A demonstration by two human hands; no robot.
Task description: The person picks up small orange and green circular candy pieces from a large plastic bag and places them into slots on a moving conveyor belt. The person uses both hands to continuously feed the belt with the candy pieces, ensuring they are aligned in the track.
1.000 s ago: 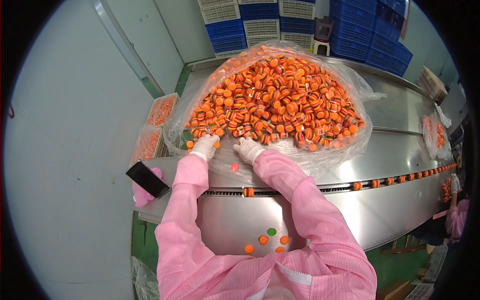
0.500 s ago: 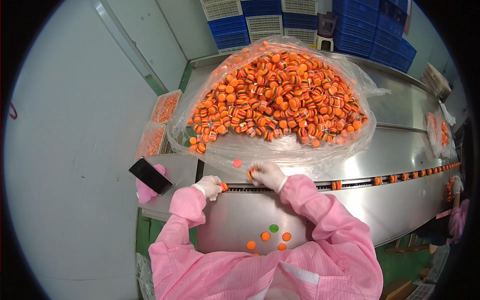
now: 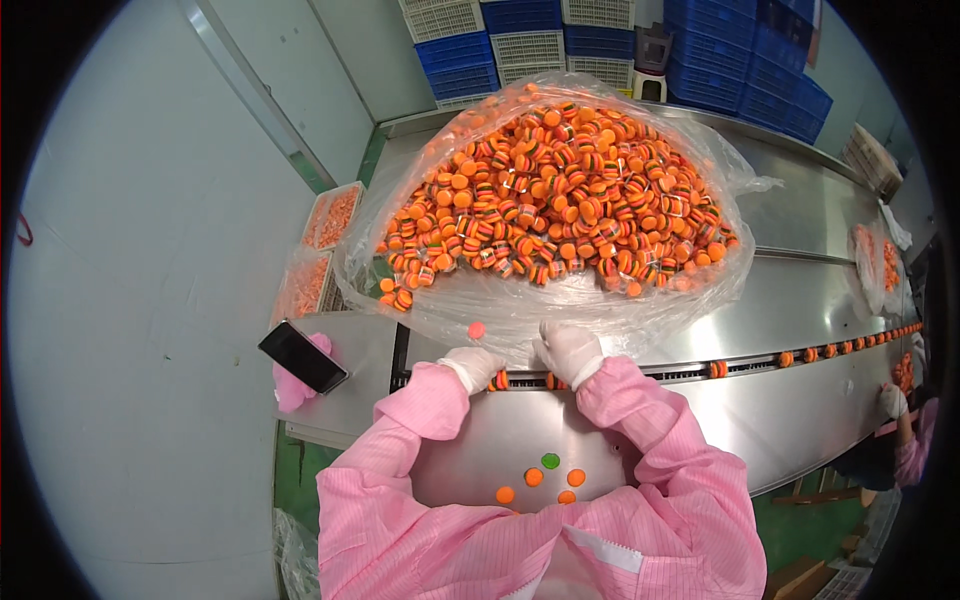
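Note:
My left hand (image 3: 475,368), in a white glove, is closed at the conveyor slot (image 3: 527,382), its fingertips on an orange, red and green layered candy (image 3: 499,380). To its right, my gloved right hand (image 3: 570,354) hovers over the slot with its fingers curled. Whether anything is inside them is hidden. Another layered candy (image 3: 556,382) sits in the slot just beneath this hand. A loose pinkish-red disc (image 3: 476,330) lies beyond my left hand. Ahead, a big clear plastic bag (image 3: 640,318) lies spread with a heap of layered candies (image 3: 560,200) in it.
Loose orange discs (image 3: 534,477) and a green disc (image 3: 551,461) lie on the steel near me. Rightward, candies (image 3: 786,358) line the slot toward another person's gloved hand (image 3: 893,401). A phone (image 3: 303,357) rests on pink cloth at left. Crates (image 3: 530,50) stand behind.
My left hand has moved right along the slot. My right hand has shifted slightly right, and a candy now sits beneath it. Candies farther along have moved right.

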